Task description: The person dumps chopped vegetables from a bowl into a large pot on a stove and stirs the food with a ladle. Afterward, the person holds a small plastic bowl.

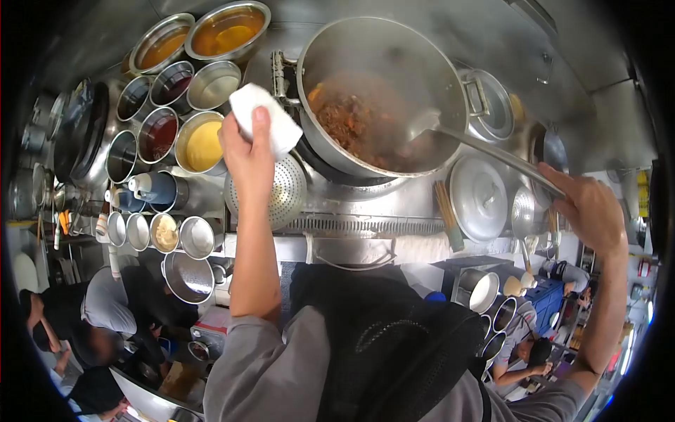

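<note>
A folded white cloth (264, 121) is in my left hand (250, 151), thumb pressed on its face, just left of a large steel pot (450, 67). My right hand (585, 207) grips the long handle of a metal ladle (485, 149). The ladle's head rests inside the pot, on the right side of a steaming brown stew (348, 123) with some orange-red bits. Steam blurs part of the pot's contents. Below my left hand, a perforated round strainer (271, 190) lies partly hidden by my forearm.
Metal containers of yellow liquid (203, 146) and red sauce (157, 135) stand at left, with two bowls of orange liquid (228, 32) behind. A round lid (478, 197) and bundled sticks (444, 207) lie at right. Other people (116, 299) work at lower left and lower right.
</note>
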The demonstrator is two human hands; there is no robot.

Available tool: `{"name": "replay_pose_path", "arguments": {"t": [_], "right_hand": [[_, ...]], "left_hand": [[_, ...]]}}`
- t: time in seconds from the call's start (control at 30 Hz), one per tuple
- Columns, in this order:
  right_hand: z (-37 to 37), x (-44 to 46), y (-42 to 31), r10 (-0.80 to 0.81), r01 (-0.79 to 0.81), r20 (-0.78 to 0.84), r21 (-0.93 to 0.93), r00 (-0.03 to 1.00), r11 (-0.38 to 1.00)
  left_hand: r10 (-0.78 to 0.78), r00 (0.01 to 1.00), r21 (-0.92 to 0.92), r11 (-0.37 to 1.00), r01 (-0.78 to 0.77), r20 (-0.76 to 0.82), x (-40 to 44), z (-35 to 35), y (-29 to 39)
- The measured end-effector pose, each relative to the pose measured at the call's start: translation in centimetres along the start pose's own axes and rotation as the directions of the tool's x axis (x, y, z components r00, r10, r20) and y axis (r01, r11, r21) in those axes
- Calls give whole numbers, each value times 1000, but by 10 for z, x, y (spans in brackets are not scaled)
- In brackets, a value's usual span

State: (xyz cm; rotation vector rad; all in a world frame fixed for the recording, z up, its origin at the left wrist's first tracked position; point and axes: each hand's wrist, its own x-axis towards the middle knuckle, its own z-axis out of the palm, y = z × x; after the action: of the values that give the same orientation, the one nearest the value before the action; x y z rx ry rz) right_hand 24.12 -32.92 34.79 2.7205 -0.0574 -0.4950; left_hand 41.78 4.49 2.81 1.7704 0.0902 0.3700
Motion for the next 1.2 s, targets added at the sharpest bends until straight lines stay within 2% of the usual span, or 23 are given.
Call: {"name": "replay_pose_path", "arguments": {"t": [0.07,0.1,0.17,0.23,0.27,0.3,0.33,0.37,0.43,0.47,0.5,0.53,0.63,0.67,0.73,0.87,0.9,0.93,0.97,1.0,1.07,1.13,1.2], "right_hand": [[4,16,-11,-19,27,92,-90,996,996],[18,24,-19,-63,74,73,-161,995,984],[70,51,-21,-65,73,61,-146,996,987],[86,71,-41,16,-6,147,-67,989,998],[99,77,-42,13,-3,142,-71,990,997],[115,82,-42,-24,21,62,47,998,999],[134,85,-42,-48,51,-21,164,999,985],[159,91,-39,-43,45,-20,167,999,985],[196,104,-30,-127,289,-322,528,938,798],[185,97,-37,-125,288,-323,530,938,797],[159,84,-50,49,9,-56,747,997,664],[140,72,-56,151,-291,249,840,957,458],[126,52,-44,214,-242,148,818,965,523],[131,56,-35,182,-127,-4,701,983,702],[146,81,-25,47,98,-264,509,963,855],[119,128,-64,-4,57,-155,336,988,940],[115,130,-67,-42,63,-84,260,996,964],[116,125,-63,-41,65,-93,270,995,961],[117,115,-57,-87,104,-82,236,993,966],[117,104,-51,-130,142,-69,199,989,970],[116,76,-38,-134,141,-52,180,990,973],[115,50,-20,-138,141,-26,155,990,978],[110,31,0,-155,155,-47,-7,987,988]], "left_hand": [[-92,996,-93,992,90,-13,-17,-12,-3],[-89,996,-94,992,87,-14,-27,-20,-2],[-81,997,-32,996,82,14,-52,-38,0],[-235,970,-161,957,242,59,-82,-54,-17],[-234,971,-164,957,240,53,-97,-61,-24],[-396,906,-372,827,422,147,-112,-67,-31],[-514,812,-533,620,575,277,-126,-72,-35],[-512,811,-531,621,577,283,-137,-76,-35],[-555,621,-579,280,766,553,-154,-81,-36],[-555,621,-577,282,766,554,-164,-83,-42],[-573,547,-565,170,807,610,-174,-83,-51],[-585,471,-547,55,835,661,-184,-83,-57],[-549,430,-495,34,868,717,-199,-82,-63],[-525,395,-454,17,891,754,-201,-82,-61],[-579,366,-399,76,914,729,-201,-74,-47],[-511,439,-393,202,897,739,-202,-57,-25],[-537,547,-459,302,836,642,-203,-52,-22],[-549,645,-508,402,761,532,-204,-50,-20],[-540,695,-537,448,715,476,-202,-52,-24],[-536,700,-534,458,711,472,-198,-55,-19],[-530,797,-528,607,594,288,-189,-56,3],[-499,831,-557,629,543,246,-186,-49,16],[-346,930,-259,893,368,127,-185,-43,8]]}}
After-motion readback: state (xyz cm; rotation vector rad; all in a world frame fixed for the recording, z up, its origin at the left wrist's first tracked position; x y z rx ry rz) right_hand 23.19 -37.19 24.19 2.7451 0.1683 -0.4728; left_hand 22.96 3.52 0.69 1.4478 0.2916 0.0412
